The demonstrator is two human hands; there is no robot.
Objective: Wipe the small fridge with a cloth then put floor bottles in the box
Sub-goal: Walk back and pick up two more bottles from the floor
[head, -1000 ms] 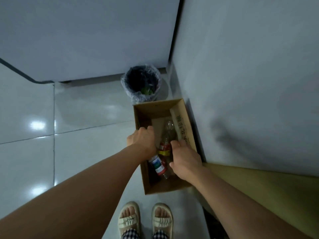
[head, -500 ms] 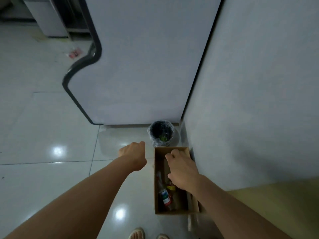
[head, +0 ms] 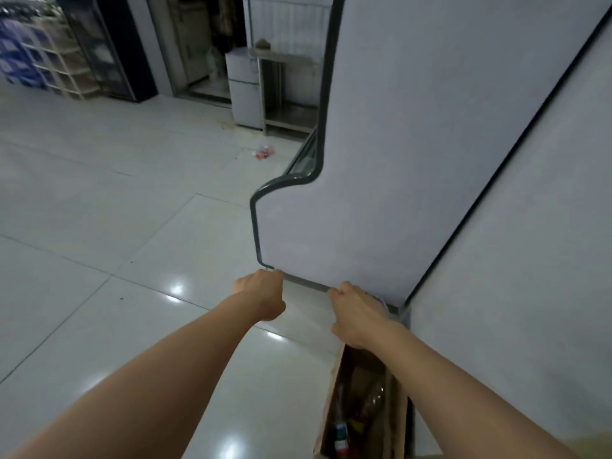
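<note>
My left hand [head: 260, 294] and my right hand [head: 356, 313] hang in the air with fingers loosely curled, holding nothing. Below my right wrist, against the wall, stands the cardboard box [head: 328, 402]. Several plastic bottles [head: 371, 402] lie inside it. Far across the floor lies one more bottle [head: 264, 153] with a red label. Behind that bottle, the small white fridge [head: 243, 91] stands at the back of the room.
A large white cabinet side [head: 414, 160] with a dark curved edge rises just ahead, meeting the wall [head: 530, 260] on the right. A metal table [head: 284, 84] stands beside the fridge. Shelves and stacked crates [head: 43, 54] fill the far left. Glossy tiles cover the floor [head: 116, 226].
My view has swung up from the box to the room. Both hands have lifted out and away from the box, leaving the bottles inside it.
</note>
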